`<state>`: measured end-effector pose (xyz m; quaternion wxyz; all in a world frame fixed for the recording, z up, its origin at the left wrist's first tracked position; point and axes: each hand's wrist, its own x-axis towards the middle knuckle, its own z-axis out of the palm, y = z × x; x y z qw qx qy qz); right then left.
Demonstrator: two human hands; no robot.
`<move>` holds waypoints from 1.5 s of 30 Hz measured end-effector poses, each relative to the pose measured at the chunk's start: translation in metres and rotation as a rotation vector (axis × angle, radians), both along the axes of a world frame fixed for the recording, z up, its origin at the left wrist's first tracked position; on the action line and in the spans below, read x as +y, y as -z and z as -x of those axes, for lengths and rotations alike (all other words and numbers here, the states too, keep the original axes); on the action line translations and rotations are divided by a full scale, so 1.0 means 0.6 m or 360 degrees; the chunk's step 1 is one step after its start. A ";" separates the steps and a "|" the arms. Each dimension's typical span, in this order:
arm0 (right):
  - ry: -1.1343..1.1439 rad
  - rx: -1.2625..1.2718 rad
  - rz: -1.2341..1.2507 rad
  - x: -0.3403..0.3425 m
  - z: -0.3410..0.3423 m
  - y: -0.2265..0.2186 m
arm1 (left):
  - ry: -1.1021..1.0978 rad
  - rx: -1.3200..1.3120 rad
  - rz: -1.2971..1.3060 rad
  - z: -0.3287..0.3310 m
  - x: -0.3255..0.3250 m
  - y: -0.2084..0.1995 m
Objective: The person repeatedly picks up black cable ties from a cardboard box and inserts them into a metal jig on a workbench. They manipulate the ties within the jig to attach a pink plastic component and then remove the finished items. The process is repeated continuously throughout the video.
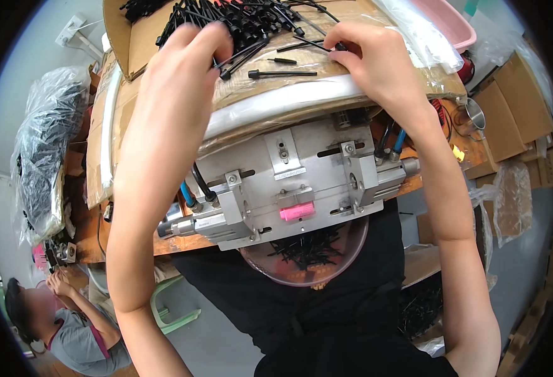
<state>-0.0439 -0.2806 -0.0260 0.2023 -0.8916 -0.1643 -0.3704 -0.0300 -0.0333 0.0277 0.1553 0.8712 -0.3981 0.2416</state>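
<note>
My right hand [377,60] pinches a thin black plastic rod with a thick head [311,43] between thumb and fingertips, its stem pointing left. My left hand [185,69], blurred by movement, is curled at the near left side of a pile of similar black rods [239,22]. A dark piece shows between its thumb and forefinger. Between my hands, a single headed rod [283,74] and a short black pin [283,61] lie on the tape-covered cardboard [333,87]. Nearer me is a metal fixture [264,163] bearing a bright pink block [297,212].
Air cylinders with hoses [210,220] flank the fixture. Below its front edge, a clear bowl [251,261] holds black pieces. A wrapped bundle [50,144] stands left, and a metal cup [474,116] right. Another person [82,333] works at the lower left.
</note>
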 end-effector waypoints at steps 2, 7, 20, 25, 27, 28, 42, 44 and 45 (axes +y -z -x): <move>-0.0012 0.0064 -0.0062 0.004 -0.005 0.000 | -0.0090 0.0342 -0.0034 0.013 0.036 0.008; -0.0082 -0.0084 -0.0368 0.022 0.003 -0.005 | -0.0055 0.0122 0.0270 0.054 0.069 0.061; -0.0556 0.0254 -0.1294 0.022 0.190 0.011 | -0.0310 0.0318 0.0009 0.288 -0.021 0.255; -0.0417 0.0118 -0.1121 0.058 0.233 0.012 | -0.0304 0.0320 -0.0006 0.287 -0.029 0.252; -0.0396 0.0192 -0.1063 0.084 0.250 0.046 | -0.0322 0.0344 -0.0014 0.287 -0.022 0.257; -0.0357 0.0298 -0.0876 0.100 0.259 0.066 | -0.0353 0.0383 -0.0008 0.289 -0.015 0.263; -0.0404 0.0697 -0.0382 0.168 0.286 0.176 | -0.0405 0.0638 0.0296 0.320 0.025 0.208; -0.0409 0.0719 -0.0387 0.166 0.282 0.174 | -0.0418 0.0660 0.0240 0.318 0.029 0.207; -0.0414 0.0748 -0.0387 0.165 0.283 0.168 | -0.0404 0.0658 0.0253 0.314 0.030 0.206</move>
